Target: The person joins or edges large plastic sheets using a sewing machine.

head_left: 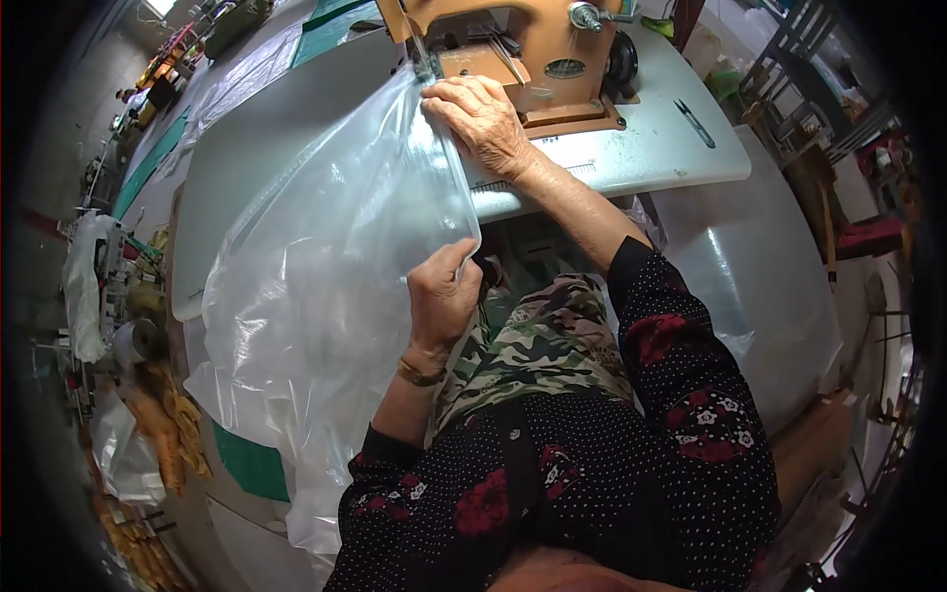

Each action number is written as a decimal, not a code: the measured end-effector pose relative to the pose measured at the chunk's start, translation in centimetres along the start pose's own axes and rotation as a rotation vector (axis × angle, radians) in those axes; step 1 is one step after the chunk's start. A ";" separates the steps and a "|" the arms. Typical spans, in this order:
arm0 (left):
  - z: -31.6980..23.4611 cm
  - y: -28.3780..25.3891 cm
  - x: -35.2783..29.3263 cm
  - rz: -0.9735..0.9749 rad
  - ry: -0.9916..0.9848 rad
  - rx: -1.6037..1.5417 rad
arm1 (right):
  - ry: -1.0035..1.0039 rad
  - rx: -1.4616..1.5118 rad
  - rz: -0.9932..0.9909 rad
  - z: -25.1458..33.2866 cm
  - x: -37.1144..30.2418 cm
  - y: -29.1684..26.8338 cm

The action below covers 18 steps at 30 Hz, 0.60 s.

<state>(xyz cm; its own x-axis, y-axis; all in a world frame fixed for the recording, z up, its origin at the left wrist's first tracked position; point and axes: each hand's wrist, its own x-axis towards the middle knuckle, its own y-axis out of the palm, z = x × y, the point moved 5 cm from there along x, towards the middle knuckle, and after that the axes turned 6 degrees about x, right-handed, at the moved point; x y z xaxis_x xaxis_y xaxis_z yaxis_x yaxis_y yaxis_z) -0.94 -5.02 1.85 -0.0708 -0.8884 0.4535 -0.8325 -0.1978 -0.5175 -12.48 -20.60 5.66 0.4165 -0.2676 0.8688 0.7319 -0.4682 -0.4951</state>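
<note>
A clear plastic sheet (316, 237) drapes from the sewing machine (552, 59) down over the table's left part and front edge. My left hand (444, 301) pinches the sheet's folded right edge, close to the front of the table. Farther up, my right hand (483, 123) lies palm down beside the needle area, fingers extended and touching the same edge where it runs under the machine's head. The fingertips of the right hand rest on the plastic and the machine bed. The orange-tan machine stands at the table's far side, with a black handwheel at its right.
The white table (671, 163) carries small thread snips (694, 123) right of the machine and a ruler strip along its front edge. More clear plastic (740, 286) hangs at the right. Green and white sheeting (266, 49) lies beyond the table at the far left.
</note>
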 end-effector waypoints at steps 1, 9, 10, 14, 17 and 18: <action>-0.1 -0.1 1.0 0.011 0.002 0.000 | 0.011 -0.005 -0.002 -0.2 0.0 0.0; -0.2 -0.5 7.8 -0.022 0.161 0.260 | 0.014 -0.068 -0.040 -0.3 0.0 0.2; -0.3 -0.7 8.6 -0.017 0.169 0.292 | 0.013 -0.068 -0.037 -0.2 0.0 0.2; -0.1 -0.6 11.5 -0.051 0.216 0.380 | 0.027 -0.081 -0.031 -0.1 0.0 0.5; 0.1 -0.8 12.2 -0.116 0.196 0.354 | 0.014 -0.105 -0.031 -0.2 0.0 0.6; 0.2 -1.1 11.8 -0.124 0.187 0.386 | 0.002 -0.124 -0.027 -0.2 0.0 0.6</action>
<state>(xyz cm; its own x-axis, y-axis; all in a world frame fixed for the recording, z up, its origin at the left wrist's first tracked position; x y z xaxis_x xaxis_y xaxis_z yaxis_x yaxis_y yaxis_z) -0.81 -15.38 7.64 -0.1111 -0.7647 0.6347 -0.5771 -0.4703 -0.6677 -12.15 -21.03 5.38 0.3962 -0.2554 0.8819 0.6706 -0.5756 -0.4680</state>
